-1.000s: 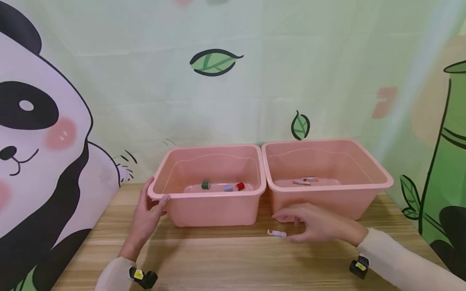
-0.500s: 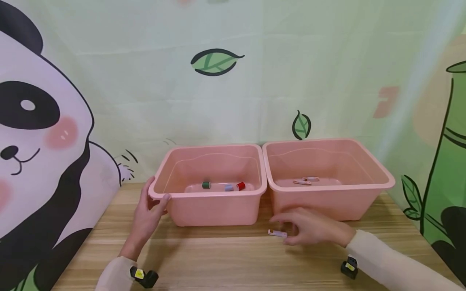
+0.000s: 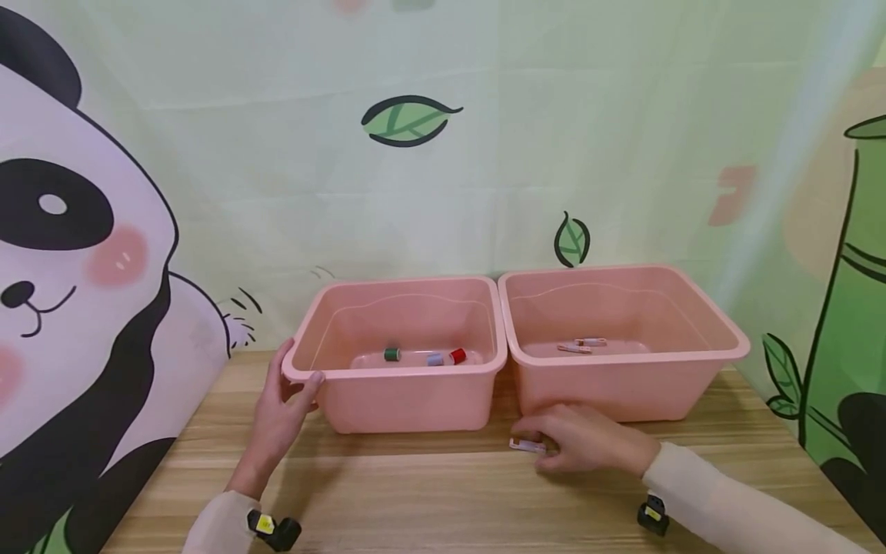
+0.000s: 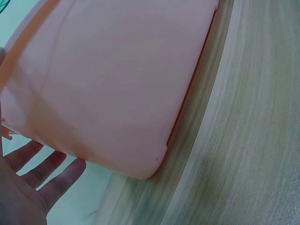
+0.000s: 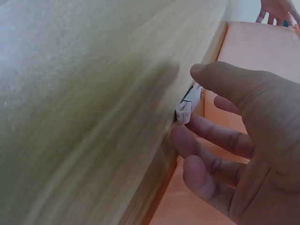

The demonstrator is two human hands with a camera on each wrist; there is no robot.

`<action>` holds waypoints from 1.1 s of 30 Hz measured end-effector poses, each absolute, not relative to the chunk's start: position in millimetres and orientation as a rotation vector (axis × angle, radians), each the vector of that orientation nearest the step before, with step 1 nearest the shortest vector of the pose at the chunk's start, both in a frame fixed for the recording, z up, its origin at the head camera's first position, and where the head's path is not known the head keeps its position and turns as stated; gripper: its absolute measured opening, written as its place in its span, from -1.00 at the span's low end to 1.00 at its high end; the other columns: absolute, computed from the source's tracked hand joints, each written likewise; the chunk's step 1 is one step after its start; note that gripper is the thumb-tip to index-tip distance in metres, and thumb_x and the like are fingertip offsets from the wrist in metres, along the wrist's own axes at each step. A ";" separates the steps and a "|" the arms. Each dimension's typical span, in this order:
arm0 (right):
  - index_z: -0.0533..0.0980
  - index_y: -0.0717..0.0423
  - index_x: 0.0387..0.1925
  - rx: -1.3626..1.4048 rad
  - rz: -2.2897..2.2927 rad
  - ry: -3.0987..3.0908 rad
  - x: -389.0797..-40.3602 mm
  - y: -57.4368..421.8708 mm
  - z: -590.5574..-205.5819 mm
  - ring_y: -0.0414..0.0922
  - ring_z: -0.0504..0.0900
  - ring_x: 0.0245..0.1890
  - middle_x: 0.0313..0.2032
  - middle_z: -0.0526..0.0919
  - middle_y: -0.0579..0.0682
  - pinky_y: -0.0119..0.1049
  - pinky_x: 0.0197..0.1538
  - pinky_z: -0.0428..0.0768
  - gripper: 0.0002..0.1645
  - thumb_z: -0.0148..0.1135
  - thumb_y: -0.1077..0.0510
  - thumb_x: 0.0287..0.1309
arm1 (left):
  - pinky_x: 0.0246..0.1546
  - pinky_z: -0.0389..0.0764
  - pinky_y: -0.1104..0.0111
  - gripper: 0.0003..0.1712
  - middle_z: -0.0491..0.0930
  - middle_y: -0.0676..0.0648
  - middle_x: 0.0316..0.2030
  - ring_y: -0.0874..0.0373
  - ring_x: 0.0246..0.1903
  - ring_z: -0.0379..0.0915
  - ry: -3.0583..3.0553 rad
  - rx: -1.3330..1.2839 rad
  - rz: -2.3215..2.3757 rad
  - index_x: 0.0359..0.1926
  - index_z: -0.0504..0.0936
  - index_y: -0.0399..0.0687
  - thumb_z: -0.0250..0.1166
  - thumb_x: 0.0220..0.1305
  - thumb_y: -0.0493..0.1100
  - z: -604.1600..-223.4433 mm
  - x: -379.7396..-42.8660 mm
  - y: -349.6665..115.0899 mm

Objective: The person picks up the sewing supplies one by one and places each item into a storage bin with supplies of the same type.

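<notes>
In the head view, my left hand (image 3: 277, 423) grips the near left corner of the left pink bin (image 3: 408, 404), thumb on the front rim and fingers along the side. The left wrist view shows several of its fingers (image 4: 63, 180) against the bin wall. My right hand (image 3: 588, 440) is low over the table at a small folded white measuring tape (image 3: 527, 445). In the right wrist view, thumb and fingertips stand apart around the tape (image 5: 183, 112), which shows printed marks. The tape lies on the wood in front of the gap between the bins.
Green (image 3: 392, 354), pale blue (image 3: 434, 359) and red (image 3: 457, 355) thread spools lie in the left bin. The right pink bin (image 3: 623, 388) holds two slim pieces (image 3: 574, 349) resembling the tape. Behind the wooden table (image 3: 415, 500) hangs a panda-print cloth (image 3: 443, 192).
My right hand has shifted slightly left and down, its fingers and thumb closing in around the measuring tape. The left hand stays on the bin corner.
</notes>
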State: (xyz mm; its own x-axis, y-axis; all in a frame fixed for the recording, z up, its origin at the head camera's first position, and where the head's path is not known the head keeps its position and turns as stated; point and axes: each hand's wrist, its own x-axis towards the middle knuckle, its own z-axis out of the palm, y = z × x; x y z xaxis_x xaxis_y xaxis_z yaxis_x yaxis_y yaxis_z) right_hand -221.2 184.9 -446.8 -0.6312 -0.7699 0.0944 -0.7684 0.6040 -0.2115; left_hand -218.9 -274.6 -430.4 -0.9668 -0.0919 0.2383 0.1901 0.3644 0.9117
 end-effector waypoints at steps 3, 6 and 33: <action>0.66 -0.20 -0.01 -1.375 -0.376 2.817 -222.0 182.8 -449.7 -0.33 0.48 -0.37 -0.36 0.58 -0.26 -0.38 -0.35 0.49 -0.56 0.52 0.04 0.01 | -0.05 0.74 0.20 -0.07 0.19 -0.10 0.52 -0.13 0.21 0.39 -2.379 -0.090 -1.637 0.62 -0.12 0.52 0.25 0.46 0.17 -430.5 -218.6 -274.8; 0.64 -0.21 -0.16 -1.390 -0.393 2.824 -222.7 180.5 -452.8 -0.38 0.40 -0.46 -0.46 0.52 -0.26 -0.44 -0.45 0.36 -0.67 0.52 0.06 -0.02 | -0.04 0.74 0.18 -0.07 0.19 -0.10 0.52 -0.13 0.21 0.39 -2.375 -0.091 -1.643 0.62 -0.11 0.52 0.26 0.46 0.17 -430.5 -218.5 -274.8; 0.66 -0.26 -0.39 -1.356 -0.490 2.785 -221.2 176.0 -461.0 -0.40 0.44 -0.50 -0.54 0.50 -0.36 -0.48 -0.48 0.37 -0.85 0.49 0.10 0.09 | -0.01 0.73 0.13 -0.05 0.20 -0.08 0.52 -0.10 0.21 0.39 -2.388 -0.067 -1.636 0.62 -0.12 0.52 0.26 0.44 0.22 -430.2 -218.7 -274.3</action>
